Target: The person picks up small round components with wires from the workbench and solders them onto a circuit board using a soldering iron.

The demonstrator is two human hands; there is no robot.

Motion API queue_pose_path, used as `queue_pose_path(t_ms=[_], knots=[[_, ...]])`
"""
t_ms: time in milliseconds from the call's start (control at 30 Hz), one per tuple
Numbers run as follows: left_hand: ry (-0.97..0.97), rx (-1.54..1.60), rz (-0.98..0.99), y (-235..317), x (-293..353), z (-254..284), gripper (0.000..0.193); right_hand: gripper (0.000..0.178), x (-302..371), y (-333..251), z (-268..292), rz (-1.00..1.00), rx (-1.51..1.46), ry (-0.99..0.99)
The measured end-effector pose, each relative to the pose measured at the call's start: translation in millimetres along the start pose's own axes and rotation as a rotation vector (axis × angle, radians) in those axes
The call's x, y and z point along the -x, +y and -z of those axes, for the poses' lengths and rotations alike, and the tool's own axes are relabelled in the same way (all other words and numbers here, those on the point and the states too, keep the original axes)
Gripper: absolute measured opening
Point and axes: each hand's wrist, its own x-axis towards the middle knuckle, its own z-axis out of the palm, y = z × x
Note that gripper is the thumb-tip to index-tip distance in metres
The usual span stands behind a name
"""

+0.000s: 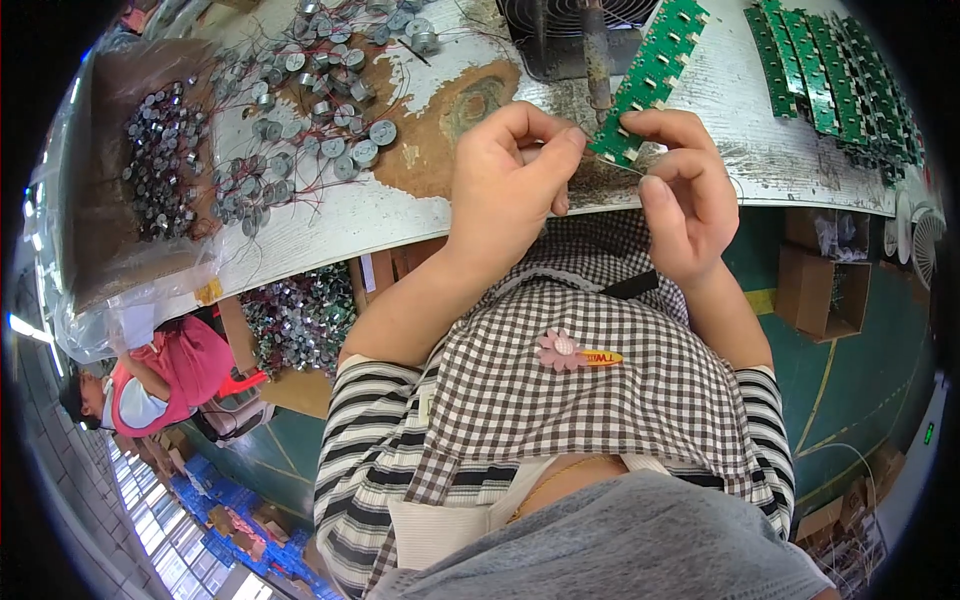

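Note:
My right hand (683, 190) grips the near end of a long green circuit board strip (652, 72) that slants up and away over the worn white workbench (330, 215). My left hand (512, 185) is pinched shut right beside it, fingertips meeting the strip's lower end near a thin wire; what it pinches is too small to make out. A soldering iron (596, 60) points down at the strip just above my fingers.
Several small round silver parts with red wires (318, 95) lie scattered on the bench's left, and more fill a plastic-lined box (160, 160). Stacked green boards (835, 80) sit at the right. A fan (560, 30) stands behind. A person in pink (150, 385) sits at lower left.

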Motion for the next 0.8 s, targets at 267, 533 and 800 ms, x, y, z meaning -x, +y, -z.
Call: queue_pose_path(t_ms=[267,533,800], knots=[[0.047,-0.041,-0.027,-5,-3,-5,0.014,0.012,0,3,-3,0.026,0.100,0.011],[0.074,-0.108,-0.101,1,-5,-10,0.012,0.013,-5,1,-1,0.054,0.137,0.023],[0.082,-0.138,-0.044,-3,-2,-7,0.011,0.014,4,3,-2,0.031,0.116,0.018]])
